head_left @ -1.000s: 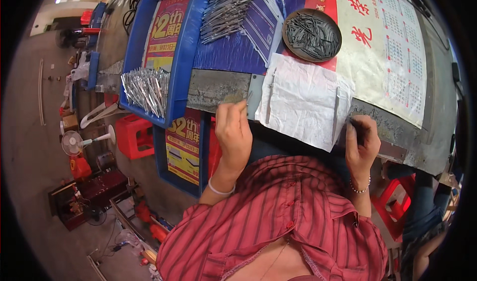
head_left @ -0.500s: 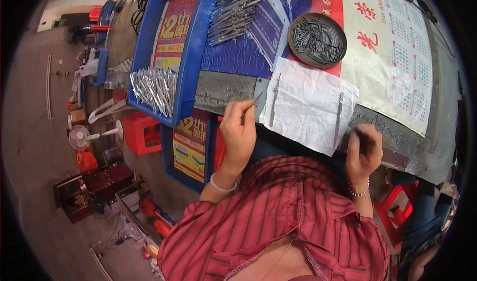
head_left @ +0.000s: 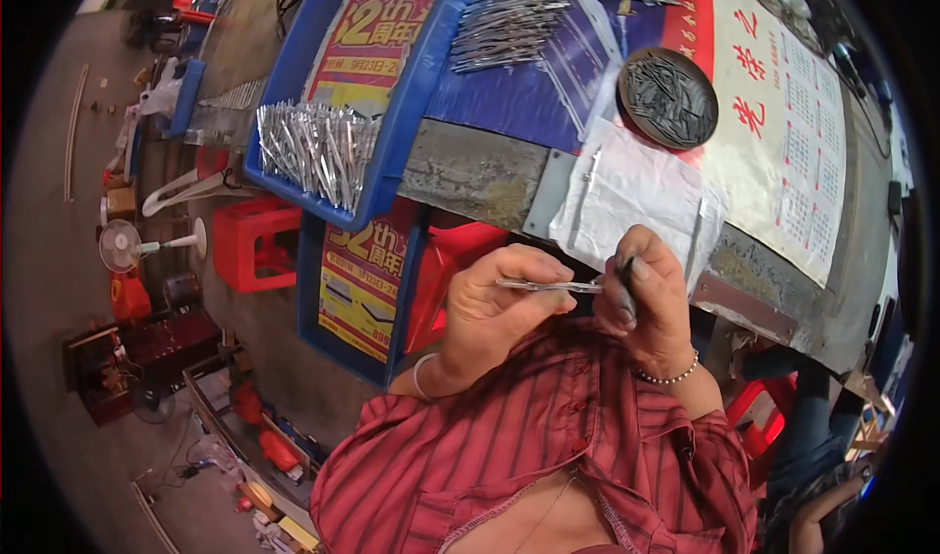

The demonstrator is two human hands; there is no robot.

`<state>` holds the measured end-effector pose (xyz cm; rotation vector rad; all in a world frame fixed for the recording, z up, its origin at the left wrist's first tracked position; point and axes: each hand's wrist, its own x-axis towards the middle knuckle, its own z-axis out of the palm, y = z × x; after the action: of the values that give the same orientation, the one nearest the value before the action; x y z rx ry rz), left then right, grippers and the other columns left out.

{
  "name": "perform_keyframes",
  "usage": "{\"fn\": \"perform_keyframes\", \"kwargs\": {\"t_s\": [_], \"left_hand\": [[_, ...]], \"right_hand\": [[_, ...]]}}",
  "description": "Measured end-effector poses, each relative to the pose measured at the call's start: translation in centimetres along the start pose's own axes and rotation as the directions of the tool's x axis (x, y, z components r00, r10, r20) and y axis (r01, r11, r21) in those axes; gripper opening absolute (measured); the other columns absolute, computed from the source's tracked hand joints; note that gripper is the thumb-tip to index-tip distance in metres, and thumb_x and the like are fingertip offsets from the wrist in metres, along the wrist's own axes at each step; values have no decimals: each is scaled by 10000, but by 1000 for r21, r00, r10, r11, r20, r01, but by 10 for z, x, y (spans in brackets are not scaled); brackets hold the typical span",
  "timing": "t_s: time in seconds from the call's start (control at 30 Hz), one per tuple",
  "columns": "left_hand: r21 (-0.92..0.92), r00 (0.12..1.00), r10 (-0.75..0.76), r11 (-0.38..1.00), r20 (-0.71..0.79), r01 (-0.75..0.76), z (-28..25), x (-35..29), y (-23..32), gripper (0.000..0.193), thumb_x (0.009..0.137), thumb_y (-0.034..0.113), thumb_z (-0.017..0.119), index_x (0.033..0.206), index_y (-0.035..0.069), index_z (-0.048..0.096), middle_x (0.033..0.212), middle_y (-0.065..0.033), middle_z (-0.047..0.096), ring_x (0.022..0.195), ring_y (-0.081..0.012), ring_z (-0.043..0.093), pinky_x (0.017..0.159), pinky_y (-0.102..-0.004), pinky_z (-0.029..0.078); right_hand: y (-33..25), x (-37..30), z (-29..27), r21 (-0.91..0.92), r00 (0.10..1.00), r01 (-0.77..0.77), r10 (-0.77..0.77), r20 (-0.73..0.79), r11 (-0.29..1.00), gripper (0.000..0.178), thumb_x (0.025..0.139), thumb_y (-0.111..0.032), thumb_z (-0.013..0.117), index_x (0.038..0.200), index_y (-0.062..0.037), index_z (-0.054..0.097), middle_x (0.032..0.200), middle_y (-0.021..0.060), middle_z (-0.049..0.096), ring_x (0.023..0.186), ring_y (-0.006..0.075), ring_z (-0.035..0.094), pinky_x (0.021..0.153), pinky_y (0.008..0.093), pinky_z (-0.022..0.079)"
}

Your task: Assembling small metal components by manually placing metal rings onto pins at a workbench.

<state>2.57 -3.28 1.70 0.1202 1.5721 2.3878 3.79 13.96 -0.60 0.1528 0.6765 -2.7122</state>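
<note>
In front of my chest, my left hand [head_left: 501, 307] pinches a slim silvery metal piece [head_left: 548, 286] lying crosswise between thumb and fingers. Its right end runs into the closed fingers of my right hand [head_left: 654, 294]. Something dark shows at those fingertips; a covering, a stain or a separate part, I cannot tell. Just beyond the hands, a crumpled white sheet [head_left: 636, 187] overhangs the table edge, with a thin metal strip [head_left: 591, 177] at its left and another strip [head_left: 701, 229] at its right. A round bowl [head_left: 625, 115] behind it holds many thin dark grey pins [head_left: 671, 98].
At left, a blue tray [head_left: 399, 138] holds a heap of shiny metal pieces [head_left: 318, 157]. More slim metal pieces [head_left: 514, 15] lie in rows on the blue poster. A calendar sheet [head_left: 783, 152] covers the right side. Red stools [head_left: 250, 245] and a second blue tray [head_left: 311, 299] stand below the table edge.
My hands have come together from either side of the white sheet, now meeting at the metal piece. The view has shifted, so the table things appear further right.
</note>
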Motion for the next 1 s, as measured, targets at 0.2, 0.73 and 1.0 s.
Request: {"fn": "perform_keyframes", "kwargs": {"t_s": [0.2, 0.73, 1.0], "left_hand": [[364, 814, 576, 745, 72, -559, -39, 19, 50, 84, 892, -3, 484, 936, -27, 551, 850, -139, 582, 706, -167, 595, 630, -263, 484], [-78, 982, 163, 982, -98, -171, -41, 35, 3, 148, 953, 112, 437, 965, -23, 497, 922, -163, 602, 731, -207, 650, 658, -287, 537], [121, 934, -323, 944, 150, 307, -28, -5, -14, 81, 879, -8, 532, 949, -22, 570, 885, -70, 617, 721, -81, 595, 634, -192, 492]], "right_hand": [[16, 17, 5, -69, 983, 91, -79, 166, 993, 512, 828, -279, 633, 1185, -21, 372, 1113, 201, 500, 700, 179, 559, 590, 250, 469], [9, -7, -1, -704, 993, -86, 7, -114, 705, 219, 941, -202, 461, 939, 10, 514, 804, 36, 554, 736, 87, 502, 676, 213, 413], [3, -6, -8, -895, 991, 87, -128, 34, 438, 418, 969, -282, 382, 692, 15, 483, 568, 92, 448, 498, 164, 422, 486, 297, 344]]}}
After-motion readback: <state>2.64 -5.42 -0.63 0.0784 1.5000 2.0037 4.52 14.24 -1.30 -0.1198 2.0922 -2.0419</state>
